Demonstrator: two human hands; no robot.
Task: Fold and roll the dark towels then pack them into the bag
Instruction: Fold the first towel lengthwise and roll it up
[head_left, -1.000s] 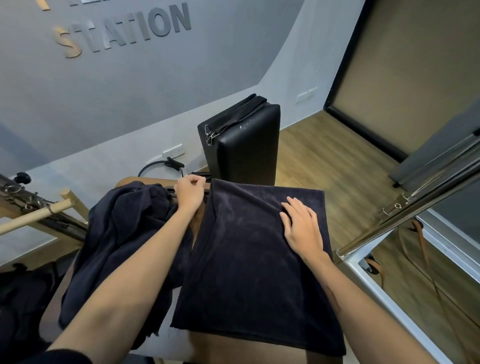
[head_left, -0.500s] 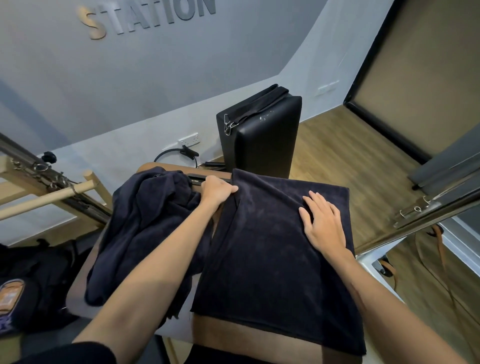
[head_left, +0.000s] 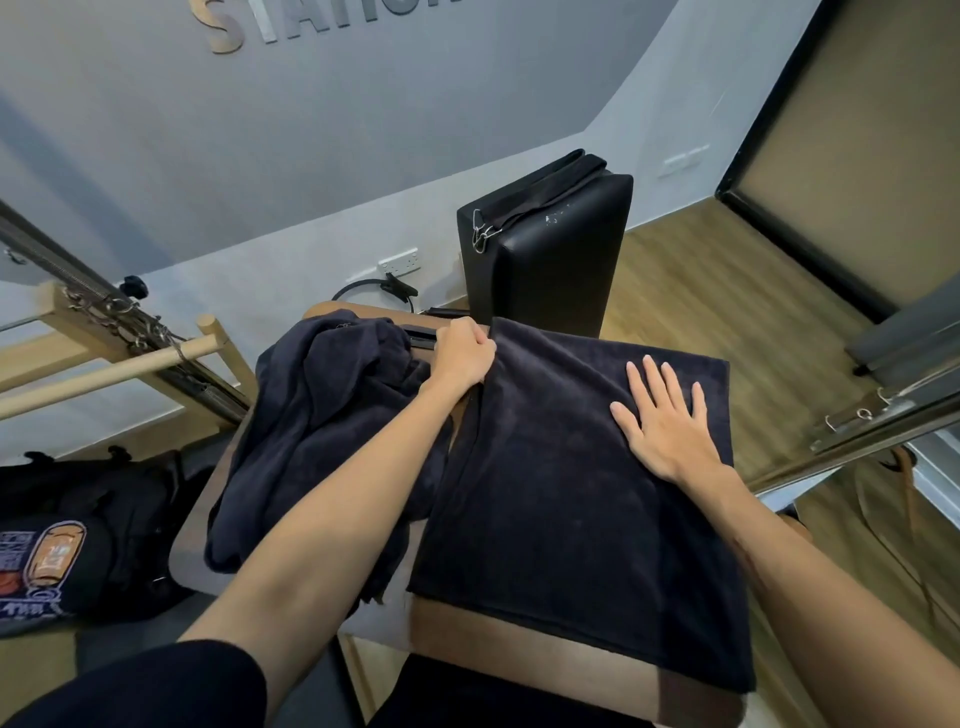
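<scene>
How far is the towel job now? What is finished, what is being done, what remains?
Done: one dark towel lies spread flat, apparently folded once. In hand: the left hand grips its far left corner while the right hand presses flat on it. Left: nothing is rolled yet, the crumpled towel pile is untouched, and no towel is visible in the black bag on the floor.

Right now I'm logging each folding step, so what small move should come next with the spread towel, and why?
Probably draw the left hand rightward, carrying the far left corner it grips over the spread towel to fold it. The right hand lies flat on the towel's right side and pins it, and the towel lies smooth with no roll begun. The crumpled towels at left wait their turn.
</scene>
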